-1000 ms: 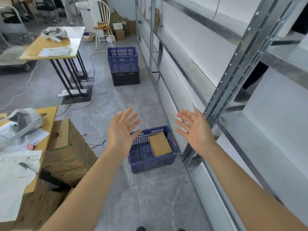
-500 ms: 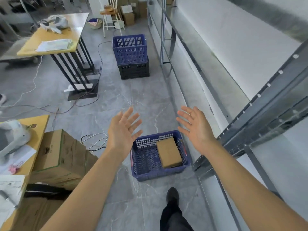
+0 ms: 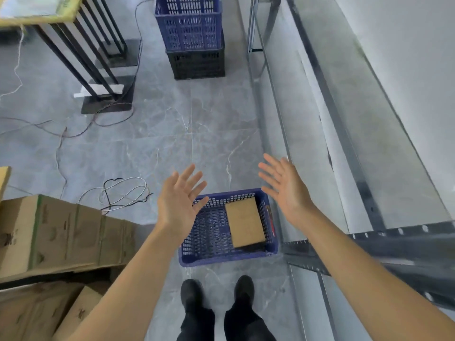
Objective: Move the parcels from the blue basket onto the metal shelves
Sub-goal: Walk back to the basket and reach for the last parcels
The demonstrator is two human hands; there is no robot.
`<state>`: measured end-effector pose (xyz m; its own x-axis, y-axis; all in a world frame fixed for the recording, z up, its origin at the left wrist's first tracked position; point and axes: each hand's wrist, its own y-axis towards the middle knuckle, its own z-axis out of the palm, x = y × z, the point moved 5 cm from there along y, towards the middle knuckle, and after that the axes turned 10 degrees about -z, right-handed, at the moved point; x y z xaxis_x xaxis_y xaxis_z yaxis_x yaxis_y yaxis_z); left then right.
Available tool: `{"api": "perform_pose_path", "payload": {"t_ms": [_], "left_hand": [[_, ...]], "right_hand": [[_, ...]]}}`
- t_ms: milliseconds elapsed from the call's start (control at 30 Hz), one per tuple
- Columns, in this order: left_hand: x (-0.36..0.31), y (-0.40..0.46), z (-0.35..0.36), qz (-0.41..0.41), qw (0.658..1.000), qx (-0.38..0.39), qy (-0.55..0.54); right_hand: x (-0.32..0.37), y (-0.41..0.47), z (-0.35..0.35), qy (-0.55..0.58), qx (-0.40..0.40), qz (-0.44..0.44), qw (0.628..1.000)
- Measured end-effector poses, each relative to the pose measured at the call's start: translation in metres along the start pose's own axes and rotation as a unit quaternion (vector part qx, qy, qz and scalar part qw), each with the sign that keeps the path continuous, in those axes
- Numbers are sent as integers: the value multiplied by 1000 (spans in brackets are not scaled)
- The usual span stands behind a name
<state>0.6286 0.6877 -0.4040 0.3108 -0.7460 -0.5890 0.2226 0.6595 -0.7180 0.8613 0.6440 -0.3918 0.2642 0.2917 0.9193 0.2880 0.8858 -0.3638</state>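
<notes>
A blue basket [image 3: 206, 242] sits on the grey floor just ahead of my feet, beside the metal shelves [image 3: 369, 173] on the right. One flat brown parcel [image 3: 245, 221] lies in the basket's right half. My left hand [image 3: 178, 201] hovers above the basket's left rim, fingers spread, holding nothing. Palm inward and empty, my right hand [image 3: 284, 187] is held above the basket's right rim, near the shelf edge. Both hands are apart from the parcel.
Cardboard boxes [image 3: 56, 232] stand at the left. Loose cables [image 3: 123, 193] lie on the floor beyond them. A second blue crate [image 3: 188, 23] is stacked on a black crate [image 3: 197, 64] further ahead. A table with black legs [image 3: 98, 52] stands at the far left.
I have stepped closer and looked down; both feet now show below the basket. My hands stay spread and empty over the basket. The parcel has not moved.
</notes>
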Motion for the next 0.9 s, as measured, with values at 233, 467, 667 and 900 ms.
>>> {"api": "perform_pose_path", "payload": {"t_ms": [233,467,667,900], "left_hand": [[44,117,-25,-46,999,1,27],[114,218,-76,-96,994,-12,45],[177,294,-112,-117,991,-29,51],[256,370,-142,-141,987,-35,71]], "right_hand": [[-103,79,-16,-25,-35,28,999],[-230,132,-46,-61,-64,48,995],[-323,170,-73,-112,-69,70,989],[-424,206,-99,-144,-69,111,981]]}}
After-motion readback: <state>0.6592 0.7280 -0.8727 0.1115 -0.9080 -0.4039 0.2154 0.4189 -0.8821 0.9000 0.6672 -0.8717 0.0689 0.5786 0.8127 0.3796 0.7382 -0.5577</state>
